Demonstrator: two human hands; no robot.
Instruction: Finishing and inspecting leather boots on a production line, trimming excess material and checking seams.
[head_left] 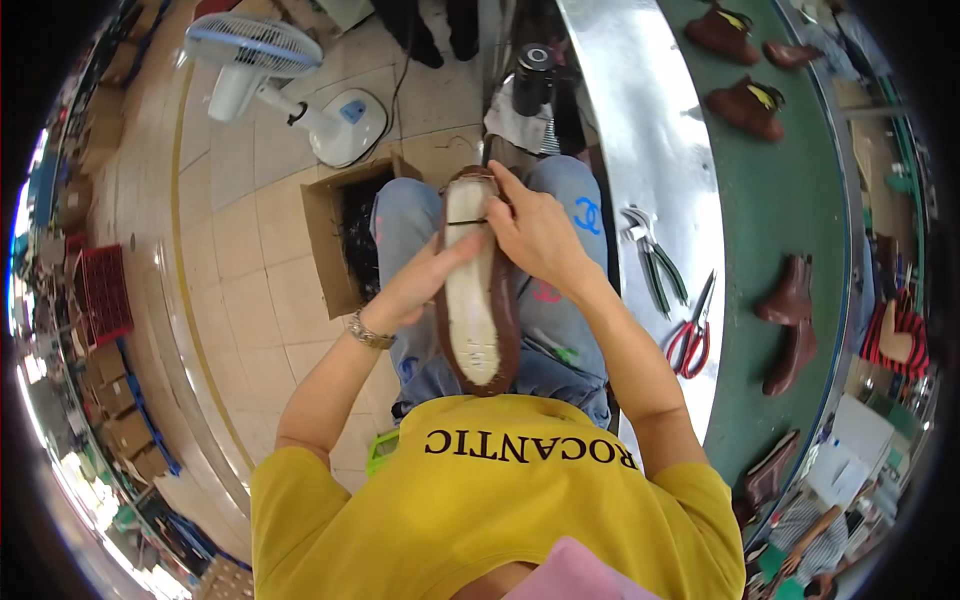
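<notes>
A brown leather shoe upper (508, 325) lies lengthwise over my lap, its whitish underside (468, 300) turned up. My left hand (415, 285) grips its left side, with the thumb lying across the pale sole. My right hand (537, 232) is closed round the far end on the right side, its index finger reaching up along the edge. Under the right fingertips a thin dark strip (464, 223) crosses the sole; I cannot make out what it is. The leather is gathered around the pale sole's edge.
Pincers (655, 262) and red-handled scissors (693, 335) lie on the metal bench (640, 120) at right. Brown boots (745, 108) stand on the green belt (770, 200) beyond. An open cardboard box (322, 235) sits by my left leg; a fan (340, 130) stands farther off.
</notes>
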